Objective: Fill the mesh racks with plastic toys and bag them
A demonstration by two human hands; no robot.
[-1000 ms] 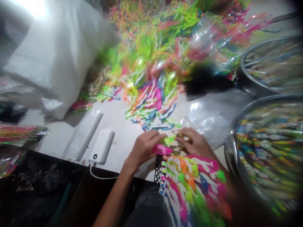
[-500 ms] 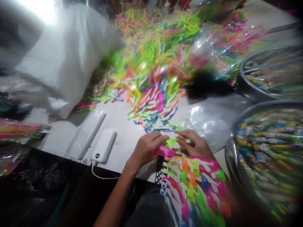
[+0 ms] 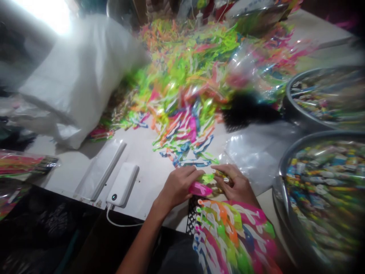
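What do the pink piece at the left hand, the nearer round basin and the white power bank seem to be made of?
Pink piece: looks like glossy plastic, judging by its vivid, shiny surface; blur leaves its stiffness open.
Nearer round basin: probably polished metal, since its grey rim throws bright highlights.
White power bank: likely satin hard plastic, from its smooth, even casing.

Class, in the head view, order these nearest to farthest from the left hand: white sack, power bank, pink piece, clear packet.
1. Pink piece, in left hand
2. Power bank, left
3. Clear packet, further left
4. White sack, back left
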